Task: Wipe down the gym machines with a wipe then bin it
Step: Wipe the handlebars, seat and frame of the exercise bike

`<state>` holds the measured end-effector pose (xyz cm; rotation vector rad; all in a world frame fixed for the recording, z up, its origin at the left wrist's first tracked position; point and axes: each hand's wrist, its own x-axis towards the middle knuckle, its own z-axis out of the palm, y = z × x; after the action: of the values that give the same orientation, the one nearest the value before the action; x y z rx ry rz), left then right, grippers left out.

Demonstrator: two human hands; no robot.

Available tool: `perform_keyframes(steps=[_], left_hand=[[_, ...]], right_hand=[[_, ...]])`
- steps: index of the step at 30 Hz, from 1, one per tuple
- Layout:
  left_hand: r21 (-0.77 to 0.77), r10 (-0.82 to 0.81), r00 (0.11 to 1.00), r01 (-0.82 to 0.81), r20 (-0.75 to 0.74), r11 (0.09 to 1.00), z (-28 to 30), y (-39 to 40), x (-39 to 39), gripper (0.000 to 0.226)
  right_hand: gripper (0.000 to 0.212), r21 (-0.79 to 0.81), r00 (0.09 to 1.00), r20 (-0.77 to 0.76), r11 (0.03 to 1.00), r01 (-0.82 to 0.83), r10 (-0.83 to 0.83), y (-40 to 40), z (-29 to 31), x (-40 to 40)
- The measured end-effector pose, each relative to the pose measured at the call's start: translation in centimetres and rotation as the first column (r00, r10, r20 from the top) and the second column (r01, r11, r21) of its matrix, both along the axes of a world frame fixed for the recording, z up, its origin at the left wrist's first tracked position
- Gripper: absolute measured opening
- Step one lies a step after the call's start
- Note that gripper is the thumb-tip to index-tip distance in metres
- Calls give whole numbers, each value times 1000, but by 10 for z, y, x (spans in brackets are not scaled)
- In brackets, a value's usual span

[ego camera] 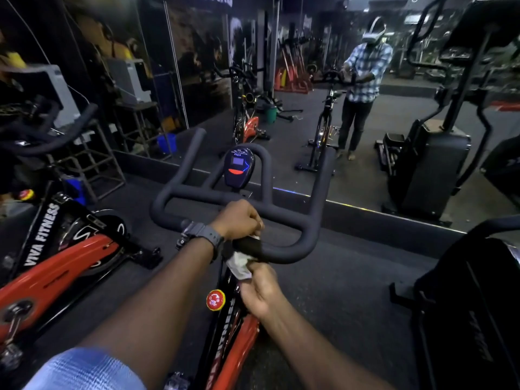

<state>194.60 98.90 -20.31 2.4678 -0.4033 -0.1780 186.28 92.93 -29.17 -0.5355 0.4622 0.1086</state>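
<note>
Left hand (239,219): fingers curled over the near bar of the handlebar (281,218), gripping it just left of centre; a dark watch (204,235) sits on the wrist.
Right hand (260,287): below the bar, fingertips pinching the wipe (237,264).
Wipe: white, crumpled, touching the underside of the near bar, between the two hands.
Console (239,167): oval, lit blue screen, mounted at the far centre of the handlebar.
Red knob (215,299): on the bike frame, near and left of the right hand.
Second bike (56,260): red, at left.
Mirror (365,108): on the far wall.
</note>
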Motion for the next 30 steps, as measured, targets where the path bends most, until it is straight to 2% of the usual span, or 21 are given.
perform_keyframes(steps=[4, 6, 8, 9, 10, 11, 12, 13, 14, 15, 16, 18, 21, 22, 24, 26, 27, 30], left_hand=[[-36, -35, 999, 35, -20, 999, -2, 13, -1, 12], [-44, -40, 999, 40, -6, 998, -5, 24, -2, 9], [-109, -12, 999, 9, -30, 994, -9, 33, -3, 9], [-156, 15, 999, -21, -40, 988, -11, 36, -3, 10], [-197, 47, 998, -55, -43, 979, -12, 39, -2, 12], [-231, 77, 996, -85, -44, 969, -13, 41, 0, 15], [-267, 109, 993, -118, -50, 957, -15, 42, 1, 22], [-296, 142, 988, -155, -63, 943, -16, 42, 3, 32], [-324, 172, 981, -191, -85, 927, -17, 41, 4, 40], [-342, 197, 975, -220, -101, 913, -18, 40, 3, 44], [-351, 211, 972, -234, -103, 907, -18, 38, 3, 46], [-307, 204, 976, -219, -80, 926, -19, 33, 2, 46], [-193, 157, 987, -158, -21, 968, -20, 25, 2, 41], [-180, 146, 989, -146, -12, 973, -21, 23, 3, 37], [-182, 126, 992, -128, -22, 975, -25, 22, 4, 33], [-174, 125, 992, -128, -27, 976, -28, 23, 4, 36], [-158, 128, 992, -129, -12, 979, -29, 23, 4, 38], [-58, 161, 985, -157, 68, 986, -24, 19, 1, 49]], right_hand=[[27, 2, 997, 3, 997, -78, 78, 31, 15, 15], [24, -10, 988, 60, 989, -145, 145, 35, 25, 9], [22, -161, 962, 139, 964, -211, 234, 29, 32, 3], [18, -324, 949, 160, 922, -210, 272, 24, 36, 1], [13, -545, 943, 167, 824, -154, 287, 17, 40, 1], [12, -786, 935, 191, 618, -37, 299, 9, 42, 5], [13, -945, 923, 212, 309, 109, 321, 0, 47, 11], [12, -971, 913, 212, -31, 237, 348, -9, 52, 15], [8, -898, 902, 185, -307, 317, 389, -16, 56, 19], [14, -814, 897, 114, -478, 330, 427, -22, 60, 22], [22, -757, 890, 33, -570, 319, 455, -27, 61, 25], [30, -720, 863, -21, -606, 337, 505, -33, 58, 30], [33, -703, 775, 1, -550, 450, 633, -51, 44, 22], [39, -693, 781, 11, -558, 457, 625, -65, 39, 17], [47, -678, 860, 36, -620, 395, 509, -96, 32, 11], [38, -655, 923, 4, -697, 293, 384, -113, 29, 12], [33, -648, 927, -8, -709, 280, 374, -109, 29, 15], [25, -712, 902, 27, -625, 320, 431, -68, 26, 16]])
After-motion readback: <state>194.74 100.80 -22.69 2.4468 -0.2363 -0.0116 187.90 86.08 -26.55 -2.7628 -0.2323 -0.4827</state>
